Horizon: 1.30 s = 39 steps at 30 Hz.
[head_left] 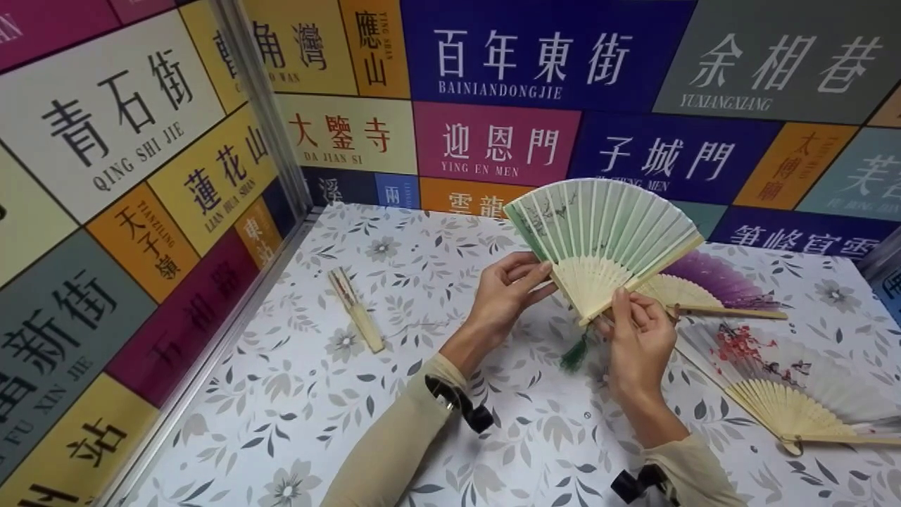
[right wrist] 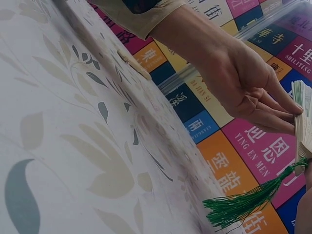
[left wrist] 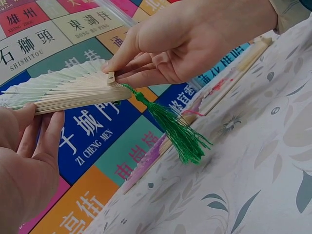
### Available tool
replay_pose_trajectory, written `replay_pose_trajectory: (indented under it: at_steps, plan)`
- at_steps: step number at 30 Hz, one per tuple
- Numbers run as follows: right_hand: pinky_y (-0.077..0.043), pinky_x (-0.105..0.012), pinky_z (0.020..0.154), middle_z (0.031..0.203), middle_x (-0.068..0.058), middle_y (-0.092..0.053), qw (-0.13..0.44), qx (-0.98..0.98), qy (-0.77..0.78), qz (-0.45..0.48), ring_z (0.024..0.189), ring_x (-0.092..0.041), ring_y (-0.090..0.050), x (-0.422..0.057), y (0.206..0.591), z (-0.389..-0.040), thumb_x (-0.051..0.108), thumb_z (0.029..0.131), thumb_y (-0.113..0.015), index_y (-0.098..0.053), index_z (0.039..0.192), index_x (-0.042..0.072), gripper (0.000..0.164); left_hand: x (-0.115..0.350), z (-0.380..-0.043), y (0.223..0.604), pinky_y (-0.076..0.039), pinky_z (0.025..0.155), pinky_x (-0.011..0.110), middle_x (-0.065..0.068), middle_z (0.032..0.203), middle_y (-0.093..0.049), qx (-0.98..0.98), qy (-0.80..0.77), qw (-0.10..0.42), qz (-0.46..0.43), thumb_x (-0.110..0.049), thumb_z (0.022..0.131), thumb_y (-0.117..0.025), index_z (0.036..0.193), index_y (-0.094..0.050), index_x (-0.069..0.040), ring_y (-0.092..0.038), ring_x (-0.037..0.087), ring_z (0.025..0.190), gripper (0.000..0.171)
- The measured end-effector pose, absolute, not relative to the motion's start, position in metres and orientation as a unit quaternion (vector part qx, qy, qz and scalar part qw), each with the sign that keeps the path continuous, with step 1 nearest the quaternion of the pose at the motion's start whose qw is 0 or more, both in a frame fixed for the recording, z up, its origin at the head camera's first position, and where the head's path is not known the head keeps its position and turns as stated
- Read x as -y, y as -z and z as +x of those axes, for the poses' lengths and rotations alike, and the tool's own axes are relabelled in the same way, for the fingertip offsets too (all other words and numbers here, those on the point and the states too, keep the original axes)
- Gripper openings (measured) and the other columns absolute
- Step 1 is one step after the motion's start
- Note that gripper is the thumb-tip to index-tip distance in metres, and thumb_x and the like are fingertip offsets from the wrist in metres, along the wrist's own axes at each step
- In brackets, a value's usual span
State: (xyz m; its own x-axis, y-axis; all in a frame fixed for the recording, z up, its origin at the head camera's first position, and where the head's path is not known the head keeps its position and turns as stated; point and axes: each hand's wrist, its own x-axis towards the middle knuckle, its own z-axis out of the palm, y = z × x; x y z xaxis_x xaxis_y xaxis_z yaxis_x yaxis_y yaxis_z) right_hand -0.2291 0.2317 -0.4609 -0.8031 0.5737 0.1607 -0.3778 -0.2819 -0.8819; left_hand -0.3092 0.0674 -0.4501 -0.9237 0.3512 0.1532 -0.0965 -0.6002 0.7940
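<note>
A green and white folding fan [head_left: 605, 232] with pale ribs is spread wide, raised above the table in the head view. My left hand [head_left: 510, 285] pinches its left outer rib between thumb and fingers. My right hand [head_left: 639, 338] grips the right outer rib low down, near the pivot. From the pivot hangs a green tassel [head_left: 575, 353], seen up close as a long fringe in both wrist views. In the left wrist view the ribs [left wrist: 78, 100] show edge-on between the two hands.
A folded fan [head_left: 355, 310] lies at the left of the floral-patterned table [head_left: 281, 394]. At the right lie an open purple fan [head_left: 725, 282] and an open white fan with red blossoms [head_left: 795, 380]. Panels of coloured street-name signs [head_left: 493, 141] stand behind and at the left.
</note>
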Motion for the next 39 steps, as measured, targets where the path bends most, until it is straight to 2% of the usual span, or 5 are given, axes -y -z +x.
replay_pose_trajectory:
  at_steps: [12, 22, 30, 39]
  plan:
    - [-0.063, -0.023, 0.061, 0.1, -0.015, -0.073, 0.295, 0.516, -0.797, -0.106, 0.088, -0.019, -0.074, -0.2324, 0.4607, -0.2286, 0.022, 0.093, -0.071, -0.056, 0.106, -0.004, 0.032, -0.0681, -0.3084, 0.4496, -0.061, 0.097, 0.044, 0.017, 0.108, -0.073, -0.421, -0.885, 0.126, 0.152, -0.005, 0.093, -0.07, 0.118, -0.064, 0.003, -0.073, 0.027, 0.104, 0.027]
    - [-0.066, -0.029, 0.077, 0.109, -0.015, -0.071, 0.281, 0.5, -0.81, -0.119, 0.101, -0.02, -0.073, -0.2335, 0.4609, -0.2288, 0.022, 0.093, -0.072, -0.055, 0.109, -0.002, 0.033, -0.0687, -0.3102, 0.452, -0.06, 0.098, 0.045, 0.019, 0.109, -0.073, -0.414, -0.889, 0.129, 0.15, -0.004, 0.093, -0.07, 0.119, -0.063, 0.004, -0.073, 0.03, 0.105, 0.028]
    - [-0.066, -0.029, 0.076, 0.106, -0.017, -0.071, 0.289, 0.483, -0.82, -0.107, 0.099, -0.022, -0.073, -0.2336, 0.4608, -0.2289, 0.019, 0.094, -0.07, -0.054, 0.106, -0.004, 0.03, -0.0676, -0.3098, 0.4539, -0.06, 0.098, 0.045, 0.016, 0.103, -0.073, -0.41, -0.891, 0.136, 0.142, -0.004, 0.093, -0.07, 0.118, -0.061, 0.002, -0.073, 0.028, 0.103, 0.027]
    - [-0.066, -0.029, 0.078, 0.108, -0.017, -0.072, 0.29, 0.47, -0.826, -0.11, 0.1, -0.021, -0.074, -0.2353, 0.4614, -0.2298, 0.019, 0.094, -0.07, -0.055, 0.107, -0.005, 0.031, -0.0688, -0.3109, 0.4553, -0.06, 0.098, 0.045, 0.018, 0.106, -0.074, -0.406, -0.892, 0.134, 0.148, -0.005, 0.094, -0.069, 0.117, -0.062, 0.003, -0.073, 0.031, 0.104, 0.026]
